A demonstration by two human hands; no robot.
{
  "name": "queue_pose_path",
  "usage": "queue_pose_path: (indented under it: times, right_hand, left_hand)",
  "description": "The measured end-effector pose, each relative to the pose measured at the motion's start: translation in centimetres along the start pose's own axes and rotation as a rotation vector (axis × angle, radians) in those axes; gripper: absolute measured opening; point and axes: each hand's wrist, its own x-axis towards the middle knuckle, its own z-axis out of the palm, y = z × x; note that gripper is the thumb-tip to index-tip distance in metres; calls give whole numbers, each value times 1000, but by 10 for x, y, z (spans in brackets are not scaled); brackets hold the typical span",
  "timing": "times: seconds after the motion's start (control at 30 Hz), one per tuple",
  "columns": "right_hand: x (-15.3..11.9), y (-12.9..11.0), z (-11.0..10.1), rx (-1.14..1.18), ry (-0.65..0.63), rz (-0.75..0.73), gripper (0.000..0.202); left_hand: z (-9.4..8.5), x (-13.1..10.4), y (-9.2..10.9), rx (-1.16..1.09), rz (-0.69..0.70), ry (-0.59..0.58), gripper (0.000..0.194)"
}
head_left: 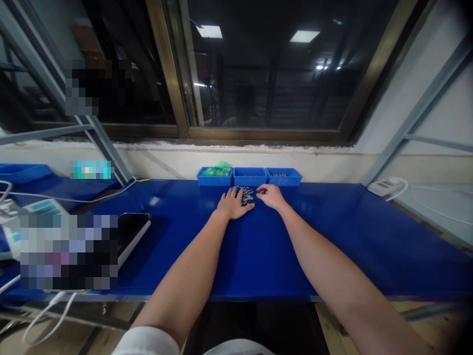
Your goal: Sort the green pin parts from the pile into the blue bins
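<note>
- Left hand (231, 204) spreads flat against slim metal pieces (247, 195), piled far-centre on the blue surface (258, 251).
- Right hand (271, 195) curls just right, its grip unclear.
- Pieces likely light, stiff, slippery: pinch mid-length.

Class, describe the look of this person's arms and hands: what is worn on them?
The left hand and right hand are gloveless, with no watch or band visible at either wrist. A plain white sleeve ends near the left elbow; any right sleeve is out of view.
</note>
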Motion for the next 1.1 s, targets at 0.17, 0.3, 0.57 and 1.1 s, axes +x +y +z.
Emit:
queue_pose_path:
  times: [0.17, 0.3, 0.57, 1.1]
  right_hand:
    - [0, -3, 2, -140, -98, -114, 10]
    - [1, 0, 7, -222, -104, -112, 10]
    - [-1, -3, 8, -345, -138, -125, 13]
    - [-2, -17, 7, 311, -129, -111, 12]
  left_hand:
    - [3, 3, 0, -6, 4, -3, 90]
    - [4, 3, -1, -14, -6, 32, 85]
    - [6, 6, -3, -19, -3, 115, 78]
    - [-14, 2, 4, -78, 140, 358, 31]
